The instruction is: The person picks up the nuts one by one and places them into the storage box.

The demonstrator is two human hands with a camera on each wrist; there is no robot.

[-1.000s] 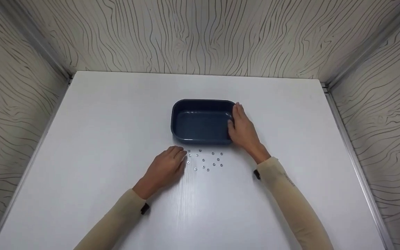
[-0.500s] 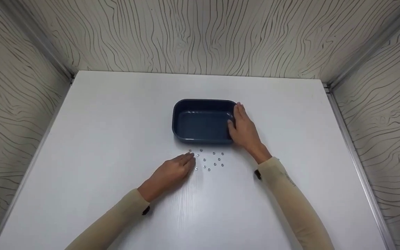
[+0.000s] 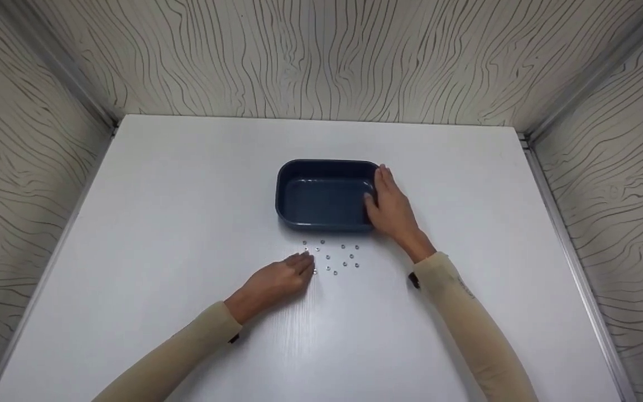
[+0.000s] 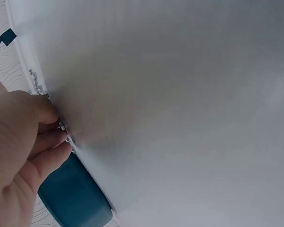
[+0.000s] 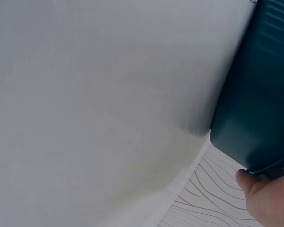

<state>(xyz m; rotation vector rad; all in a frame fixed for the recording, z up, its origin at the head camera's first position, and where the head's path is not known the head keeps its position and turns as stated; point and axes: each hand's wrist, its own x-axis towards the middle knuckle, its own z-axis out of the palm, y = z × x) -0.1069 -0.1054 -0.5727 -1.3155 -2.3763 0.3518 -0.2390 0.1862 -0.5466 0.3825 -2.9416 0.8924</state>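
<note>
Several small metal nuts (image 3: 328, 257) lie scattered on the white table in front of a deep blue rectangular tray (image 3: 288, 225). My left hand (image 3: 277, 282) is at the left side of the scatter, fingertips down at the tabletop. In the left wrist view, the thumb and bent fingers of the left hand (image 4: 19, 137) come together around a nut (image 4: 62, 126), partly hidden by the fingertips. My right hand (image 3: 394, 212) grips the tray's right end, thumb inside the rim and fingers along the outside. The right wrist view shows the tray's outer wall (image 5: 246, 94) beside the right hand (image 5: 272, 201).
The white table (image 3: 187, 184) runs back to a wood-grain patterned wall (image 3: 321, 61). Similar panels with metal edge rails stand at both sides. Nothing shows inside the tray.
My left hand has moved right onto the left edge of the scattered nuts, covering one seen earlier, then drawn slightly toward me. My right hand and the tray keep their place.
</note>
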